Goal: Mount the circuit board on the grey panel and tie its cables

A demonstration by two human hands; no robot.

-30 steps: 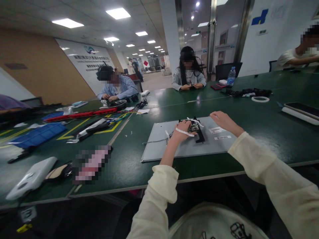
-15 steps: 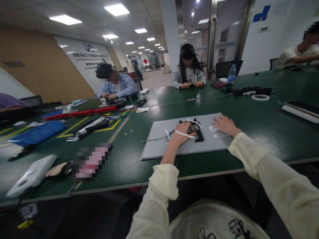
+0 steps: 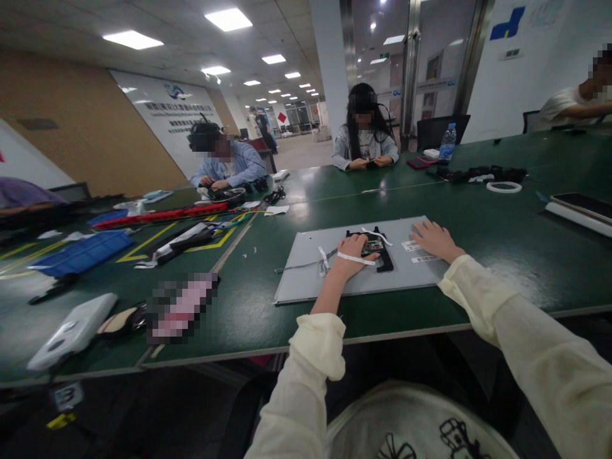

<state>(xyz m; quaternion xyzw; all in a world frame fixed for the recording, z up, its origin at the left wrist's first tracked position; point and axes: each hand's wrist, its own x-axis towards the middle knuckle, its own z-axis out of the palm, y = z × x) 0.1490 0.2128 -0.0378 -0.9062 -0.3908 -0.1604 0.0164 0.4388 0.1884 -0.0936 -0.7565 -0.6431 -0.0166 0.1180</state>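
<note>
A flat grey panel [image 3: 310, 280] lies on the green table in front of me. On it sits a black bracket [image 3: 385, 260] with a small circuit board [image 3: 373, 245] at its middle. My left hand [image 3: 354, 254] is over the left part of the board, fingers curled down on it and thumb along its near side; the fingertips are partly hidden. A white strip [image 3: 354, 259] crosses the back of this hand. My right hand [image 3: 436, 241] rests at the panel's right edge, fingers apart, beside white labels [image 3: 424, 259]. A grey cable [image 3: 306, 265] runs off the panel leftward.
Left of the panel are a pink, blurred-out item [image 3: 184, 309], a white device [image 3: 71, 331], a blue tray [image 3: 81, 254] and a long red strip [image 3: 162, 215]. Rightward lie a white ring [image 3: 503, 187] and a phone-like slab [image 3: 586, 207]. Co-workers sit across the table.
The whole view has shifted slightly to the right. Both hands keep the same place on the panel and board.
</note>
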